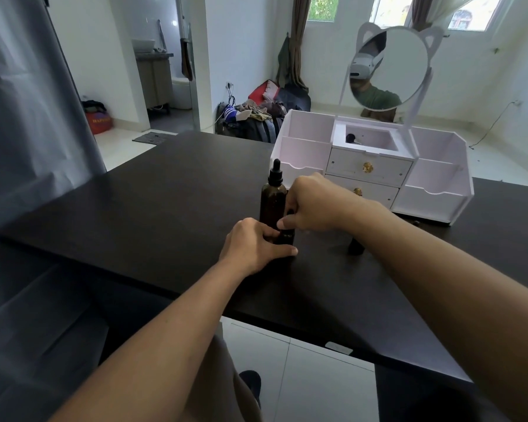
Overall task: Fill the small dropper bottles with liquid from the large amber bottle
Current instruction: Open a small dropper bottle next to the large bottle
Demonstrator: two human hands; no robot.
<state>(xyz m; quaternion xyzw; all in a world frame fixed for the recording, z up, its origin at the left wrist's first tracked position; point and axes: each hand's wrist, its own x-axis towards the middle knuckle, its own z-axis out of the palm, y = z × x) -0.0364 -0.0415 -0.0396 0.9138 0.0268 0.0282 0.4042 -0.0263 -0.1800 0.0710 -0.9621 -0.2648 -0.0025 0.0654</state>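
- The large amber bottle point(272, 202) is stood upright on the dark table point(134, 214), its black dropper cap on top, just behind both hands; probably it is kept close so that the liquid has only a short way to go.
- One small dropper bottle point(286, 237) is held on the table surface, right in front of the large one and touching or almost touching it.
- The left hand point(253, 246) is laid low on the table, fingers curled and closed around the base of this small bottle, thumb stretched along the table; it is judged that the bottle is steadied in this way.
- The right hand point(313, 205) is brought from above, wrist bent down, fingers gathered tightly over the top of the small bottle; the cap is probably being turned, but this cannot be told surely.
- A second small bottle point(355, 246) is seen under the right forearm, apart from the others.
- The white organiser point(433, 181) is left behind, not touched.
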